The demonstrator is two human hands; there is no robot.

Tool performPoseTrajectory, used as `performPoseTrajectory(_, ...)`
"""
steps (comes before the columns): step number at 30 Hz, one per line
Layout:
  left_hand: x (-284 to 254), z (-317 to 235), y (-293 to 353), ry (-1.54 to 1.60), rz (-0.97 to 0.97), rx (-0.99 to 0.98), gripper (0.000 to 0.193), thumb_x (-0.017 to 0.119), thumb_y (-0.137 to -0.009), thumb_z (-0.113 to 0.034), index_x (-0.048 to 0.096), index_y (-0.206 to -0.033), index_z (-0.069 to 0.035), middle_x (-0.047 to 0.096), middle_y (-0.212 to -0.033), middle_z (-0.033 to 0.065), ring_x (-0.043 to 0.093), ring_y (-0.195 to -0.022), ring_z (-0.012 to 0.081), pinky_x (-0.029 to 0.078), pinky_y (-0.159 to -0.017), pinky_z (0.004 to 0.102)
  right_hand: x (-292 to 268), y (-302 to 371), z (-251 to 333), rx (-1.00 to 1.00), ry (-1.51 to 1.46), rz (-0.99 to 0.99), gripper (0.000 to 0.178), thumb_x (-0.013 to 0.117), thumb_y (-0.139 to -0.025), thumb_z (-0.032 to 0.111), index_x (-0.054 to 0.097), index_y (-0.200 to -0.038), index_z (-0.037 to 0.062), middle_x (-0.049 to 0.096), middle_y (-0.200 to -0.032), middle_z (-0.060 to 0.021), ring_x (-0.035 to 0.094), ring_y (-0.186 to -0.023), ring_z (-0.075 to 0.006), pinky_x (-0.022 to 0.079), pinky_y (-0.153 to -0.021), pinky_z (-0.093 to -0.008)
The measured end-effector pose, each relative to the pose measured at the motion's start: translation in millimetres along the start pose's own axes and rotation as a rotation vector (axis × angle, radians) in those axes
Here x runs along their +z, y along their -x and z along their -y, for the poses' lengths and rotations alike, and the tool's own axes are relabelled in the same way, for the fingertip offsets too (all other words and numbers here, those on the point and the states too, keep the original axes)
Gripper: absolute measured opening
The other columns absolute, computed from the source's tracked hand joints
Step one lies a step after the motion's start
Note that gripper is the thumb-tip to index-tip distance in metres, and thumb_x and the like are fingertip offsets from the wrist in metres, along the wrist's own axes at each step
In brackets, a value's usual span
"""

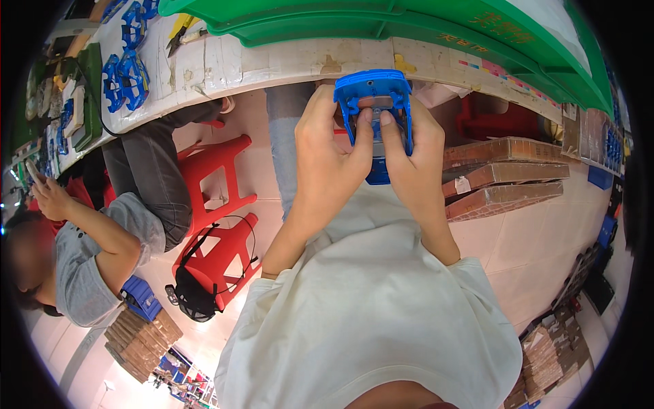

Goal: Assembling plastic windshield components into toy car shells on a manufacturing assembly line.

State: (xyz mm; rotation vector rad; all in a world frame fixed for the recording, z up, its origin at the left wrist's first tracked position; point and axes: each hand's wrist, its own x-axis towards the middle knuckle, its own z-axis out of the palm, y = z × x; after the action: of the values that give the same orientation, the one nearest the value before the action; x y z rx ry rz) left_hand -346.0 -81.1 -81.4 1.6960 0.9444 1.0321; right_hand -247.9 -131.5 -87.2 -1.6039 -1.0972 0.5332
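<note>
**Blue plastic casing held in both hands below the bench edge**

The left hand and right hand clasp a blue plastic casing, fingers wrapped round its sides, both thumbs pressed together on its grey middle part. It sits just below the worn white workbench. Left of the casing stand red stools on pale floor tiles; right of it, stacked brown cartons.
</note>
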Motion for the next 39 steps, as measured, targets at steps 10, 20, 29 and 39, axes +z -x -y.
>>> performPoseTrajectory(10, -3, -6, 1, -0.085, 0.032, -0.068, 0.011, 0.057, -0.076, 0.000, 0.051, -0.086, 0.001, 0.058, -0.079, 0.0076, 0.053, -0.073, 0.0110, 0.042, -0.065, 0.0228, 1, 0, 0, 0.017, 0.020, 0.020, 0.010, 0.050, -0.076, 0.008, 0.048, -0.073, -0.0015, 0.048, -0.066, -0.0167, 0.047, -0.060, -0.0337, 0.036, -0.053, -0.0375)
performPoseTrajectory(20, 1, 0, 1, -0.102, -0.064, 0.008, 0.010, 0.056, -0.077, -0.002, 0.051, -0.085, 0.000, 0.051, -0.072, 0.0101, 0.047, -0.058, 0.0204, 0.039, -0.053, 0.0286, 1, 0, 0, 0.100, 0.029, 0.071, 0.011, 0.051, -0.076, 0.009, 0.047, -0.072, -0.0011, 0.048, -0.065, -0.0181, 0.047, -0.060, -0.0358, 0.036, -0.053, -0.0389)
performPoseTrajectory(29, 2, 1, 4, -0.028, -0.123, -0.021, 0.009, 0.057, -0.077, -0.003, 0.052, -0.084, 0.000, 0.050, -0.070, 0.0077, 0.044, -0.057, 0.0164, 0.036, -0.050, 0.0263, 2, 3, 4, 0.100, 0.060, 0.075, 0.011, 0.053, -0.076, 0.011, 0.052, -0.076, -0.0005, 0.051, -0.068, -0.0174, 0.049, -0.061, -0.0355, 0.038, -0.054, -0.0386)
performPoseTrajectory(39, -12, 7, -6, -0.116, -0.200, -0.102, 0.009, 0.058, -0.076, -0.004, 0.051, -0.080, 0.002, 0.045, -0.070, 0.0068, 0.041, -0.060, 0.0143, 0.033, -0.053, 0.0254, 2, 18, -3, 0.241, -0.401, 0.217, 0.011, 0.052, -0.077, 0.006, 0.051, -0.084, -0.0021, 0.053, -0.068, -0.0080, 0.050, -0.061, -0.0123, 0.041, -0.055, -0.0246)
